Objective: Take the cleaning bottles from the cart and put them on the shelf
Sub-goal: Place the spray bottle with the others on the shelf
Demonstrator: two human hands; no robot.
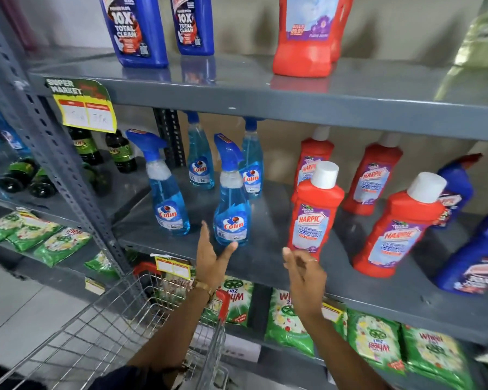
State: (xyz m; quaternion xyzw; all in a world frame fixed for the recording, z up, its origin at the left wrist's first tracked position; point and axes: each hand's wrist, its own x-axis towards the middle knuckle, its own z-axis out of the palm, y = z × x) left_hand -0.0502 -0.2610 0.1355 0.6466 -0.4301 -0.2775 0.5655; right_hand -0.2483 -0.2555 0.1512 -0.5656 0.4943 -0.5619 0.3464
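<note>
Head view, left hand: the left hand [212, 263] is hovering at the front edge of the middle shelf [265, 266], fingers spread apart and holding nothing; the thumb tip is sitting at the base of the front Colin spray bottle [231, 204], though I cannot tell whether it is touching.

Head view, right hand: the right hand [304, 277] is hanging just below and in front of the front red Harpic bottle [316, 209], fingers loosely curled and apart, gripping nothing.

Bottles: both are standing upright near the shelf's front edge, long axes vertical; more Colin sprays and red Harpic bottles are standing behind and to the right.

Key relation: each bottle is lying up and just forward of its nearest fingers, the spray bottle by the left hand, the Harpic by the right; the two hands look about equally near.

Cart: the wire cart [130, 319] is sitting below the left forearm, well under the shelf; no bottle is showing in the visible part of its basket.

Likely step: judging by the empty hands, they are either letting go of placed bottles or straightening them.

Next move: any reach to the cart means going down and left.
</note>
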